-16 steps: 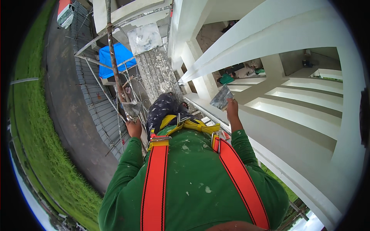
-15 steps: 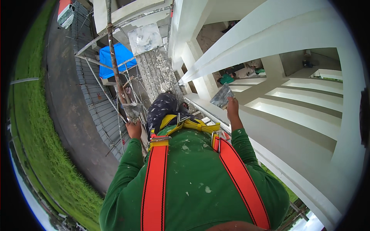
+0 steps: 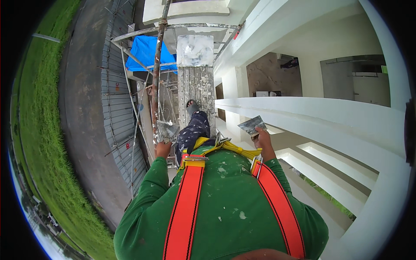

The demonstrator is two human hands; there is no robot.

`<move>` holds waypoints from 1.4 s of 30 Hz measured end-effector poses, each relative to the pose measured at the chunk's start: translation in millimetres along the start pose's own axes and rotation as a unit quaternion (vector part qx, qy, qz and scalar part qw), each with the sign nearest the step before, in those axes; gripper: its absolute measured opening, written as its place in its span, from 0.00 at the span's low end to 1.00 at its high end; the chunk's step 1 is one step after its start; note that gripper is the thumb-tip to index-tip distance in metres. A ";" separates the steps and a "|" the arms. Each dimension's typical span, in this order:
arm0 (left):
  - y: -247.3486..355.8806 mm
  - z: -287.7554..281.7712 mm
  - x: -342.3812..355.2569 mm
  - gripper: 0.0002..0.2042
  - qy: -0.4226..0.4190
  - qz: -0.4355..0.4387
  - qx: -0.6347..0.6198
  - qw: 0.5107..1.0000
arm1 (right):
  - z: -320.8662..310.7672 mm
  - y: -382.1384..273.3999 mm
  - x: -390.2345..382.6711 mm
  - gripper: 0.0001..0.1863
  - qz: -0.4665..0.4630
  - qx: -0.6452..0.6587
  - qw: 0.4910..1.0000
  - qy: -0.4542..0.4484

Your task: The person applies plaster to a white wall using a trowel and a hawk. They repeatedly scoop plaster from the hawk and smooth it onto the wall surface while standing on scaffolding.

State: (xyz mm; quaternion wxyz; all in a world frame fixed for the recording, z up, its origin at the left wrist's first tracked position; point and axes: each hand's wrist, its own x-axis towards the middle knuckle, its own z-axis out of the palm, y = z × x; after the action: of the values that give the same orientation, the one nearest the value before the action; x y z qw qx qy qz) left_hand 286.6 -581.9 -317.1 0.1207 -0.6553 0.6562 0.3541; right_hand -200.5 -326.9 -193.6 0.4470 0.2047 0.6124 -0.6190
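My left hand (image 3: 163, 149) is closed round the handle of a trowel (image 3: 167, 129), its wide grey blade pointing forward beside my leg. In my right hand (image 3: 263, 142) is a flat rectangular plastering blade (image 3: 250, 125), smeared grey and white, gripped at its near edge. Its handle is mostly hidden by my fingers. Both tools are held apart from the walls. One sandalled foot (image 3: 192, 107) is on the plaster-spotted scaffold plank (image 3: 203, 82) ahead of me. A white-smeared square board (image 3: 195, 50) lies at the plank's far end.
A rusty scaffold pole (image 3: 157, 78) stands to the left, joined to a crossing rail (image 3: 199, 26). Below are a blue tarp (image 3: 143, 53) and a corrugated metal fence (image 3: 116, 99). White building beams (image 3: 303, 112) with openings run along the right. I wear a red and yellow harness (image 3: 184, 208).
I have moved forward along the plank and turned slightly, so the board appears nearer and straight ahead. A foot now shows stepping forward. Both hands keep their tools.
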 end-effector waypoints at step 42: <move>355.9 -88.8 671.8 0.14 0.203 0.414 0.065 0.885 | 497.8 204.6 877.9 0.24 -0.537 -0.744 0.311 -0.249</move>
State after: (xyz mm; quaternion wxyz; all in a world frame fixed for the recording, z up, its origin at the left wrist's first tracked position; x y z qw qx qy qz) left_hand -97.9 -1196.6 -562.3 -0.1302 -0.3720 0.8996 0.1880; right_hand -343.0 -1030.5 -931.8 0.1112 -0.7515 0.6497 -0.0282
